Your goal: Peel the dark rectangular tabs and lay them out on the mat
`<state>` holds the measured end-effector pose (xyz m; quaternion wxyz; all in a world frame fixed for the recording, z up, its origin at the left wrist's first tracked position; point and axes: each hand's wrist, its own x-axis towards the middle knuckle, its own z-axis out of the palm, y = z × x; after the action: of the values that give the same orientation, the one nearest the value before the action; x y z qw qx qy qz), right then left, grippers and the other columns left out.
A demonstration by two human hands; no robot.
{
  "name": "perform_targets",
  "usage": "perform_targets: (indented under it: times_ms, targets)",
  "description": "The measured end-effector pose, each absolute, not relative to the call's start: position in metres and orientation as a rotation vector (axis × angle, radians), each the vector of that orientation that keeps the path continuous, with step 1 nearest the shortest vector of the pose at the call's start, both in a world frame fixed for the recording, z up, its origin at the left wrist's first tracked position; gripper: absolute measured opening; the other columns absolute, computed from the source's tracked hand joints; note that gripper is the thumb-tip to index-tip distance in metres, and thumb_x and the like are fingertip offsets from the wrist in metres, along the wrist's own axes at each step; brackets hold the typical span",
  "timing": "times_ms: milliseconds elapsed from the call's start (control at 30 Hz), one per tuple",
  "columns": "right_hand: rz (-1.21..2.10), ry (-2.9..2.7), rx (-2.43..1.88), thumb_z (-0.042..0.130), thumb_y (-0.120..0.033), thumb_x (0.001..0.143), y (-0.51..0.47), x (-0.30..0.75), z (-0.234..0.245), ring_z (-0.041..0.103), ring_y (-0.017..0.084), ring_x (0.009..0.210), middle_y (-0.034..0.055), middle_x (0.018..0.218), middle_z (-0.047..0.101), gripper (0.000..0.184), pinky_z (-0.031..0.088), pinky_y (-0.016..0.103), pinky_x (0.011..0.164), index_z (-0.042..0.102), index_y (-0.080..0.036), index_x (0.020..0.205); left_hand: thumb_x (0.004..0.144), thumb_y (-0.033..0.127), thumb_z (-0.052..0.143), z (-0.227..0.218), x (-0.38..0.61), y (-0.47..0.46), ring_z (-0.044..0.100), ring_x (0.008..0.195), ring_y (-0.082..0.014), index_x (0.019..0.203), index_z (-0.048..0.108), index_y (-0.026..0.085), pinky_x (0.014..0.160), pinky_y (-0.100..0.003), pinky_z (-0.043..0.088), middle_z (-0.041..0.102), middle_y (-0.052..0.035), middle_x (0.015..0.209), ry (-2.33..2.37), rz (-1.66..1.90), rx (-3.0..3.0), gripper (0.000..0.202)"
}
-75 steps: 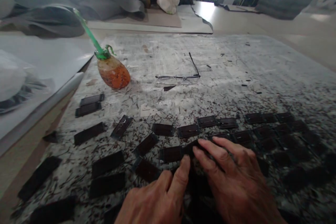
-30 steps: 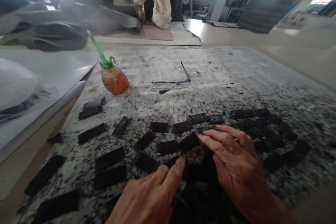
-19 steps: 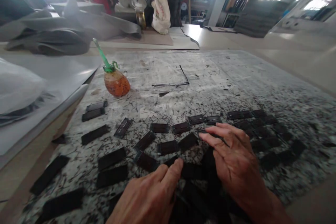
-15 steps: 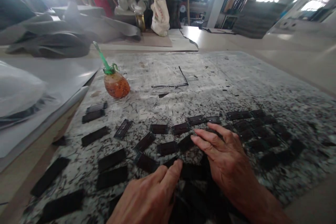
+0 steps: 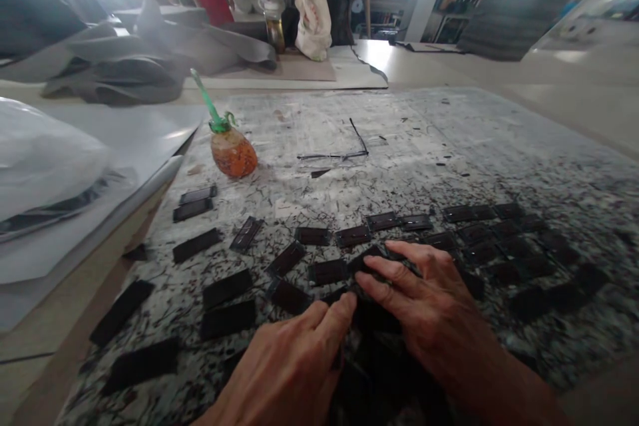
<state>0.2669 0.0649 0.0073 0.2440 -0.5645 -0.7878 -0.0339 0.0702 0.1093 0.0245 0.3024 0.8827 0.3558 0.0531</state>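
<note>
**Hands draw together over the dark strips**

Left to right on the surface (image 5: 319,120): one orange jar (image 5: 233,154), one pair of glasses (image 5: 332,156), and well over thirty dark strips (image 5: 328,272) spread in loose rows. The left hand (image 5: 284,373) and right hand (image 5: 429,313) have closed in, fingertips nearly meeting on the strips; whether they grip, I cannot tell.

Dark strips (image 5: 328,272) in the way

Near-black pieces (image 5: 327,272) lie on a white-grey tabletop (image 5: 424,133) speckled black; far left, an orange jar (image 5: 233,154) bears a green stick (image 5: 204,96).
</note>
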Motion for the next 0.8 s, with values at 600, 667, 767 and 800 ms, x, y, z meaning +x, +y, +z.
perform_targets:
  times_ms: [600,667,767,800]
  targets:
    - [0.157,-2.008,-1.409,0.059,-0.015,0.083,0.046,0.246,0.031,0.058,0.017,0.084,-0.0036,0.085,0.069,0.014,0.042,0.032,0.079,0.065,-0.024,0.092,0.091,0.023,0.048,0.035,0.074,0.116,0.064,0.105,-0.0175,0.113,0.065,0.023,0.092,-0.027,0.047,0.070,0.0013,0.111,1.183,0.561,1.938,0.028]
    - [0.210,-2.022,-1.452,0.066,-0.023,0.079,0.043,0.237,0.031,0.058,0.017,0.079,-0.0036,0.081,0.069,0.006,0.043,0.032,0.074,0.066,-0.024,0.086,0.090,0.023,0.049,0.036,0.075,0.116,0.064,0.103,-0.0181,0.112,0.066,0.022,0.091,-0.028,0.048,0.071,0.0008,0.110,1.204,0.583,1.920,0.028]
    - [0.285,-2.035,-1.520,0.070,-0.030,0.076,0.043,0.225,0.030,0.057,0.020,0.078,-0.0014,0.078,0.068,0.010,0.044,0.033,0.071,0.067,-0.022,0.082,0.091,0.023,0.048,0.036,0.075,0.116,0.064,0.103,-0.0183,0.113,0.065,0.022,0.092,-0.030,0.047,0.071,0.0003,0.110,1.215,0.587,1.911,0.028]
    - [0.310,-2.020,-1.523,0.070,-0.030,0.077,0.044,0.222,0.030,0.057,0.020,0.077,-0.0011,0.077,0.068,0.009,0.044,0.033,0.070,0.067,-0.022,0.081,0.091,0.024,0.048,0.036,0.074,0.116,0.063,0.104,-0.0183,0.113,0.065,0.022,0.093,-0.030,0.047,0.071,0.0003,0.110,1.217,0.590,1.909,0.028]
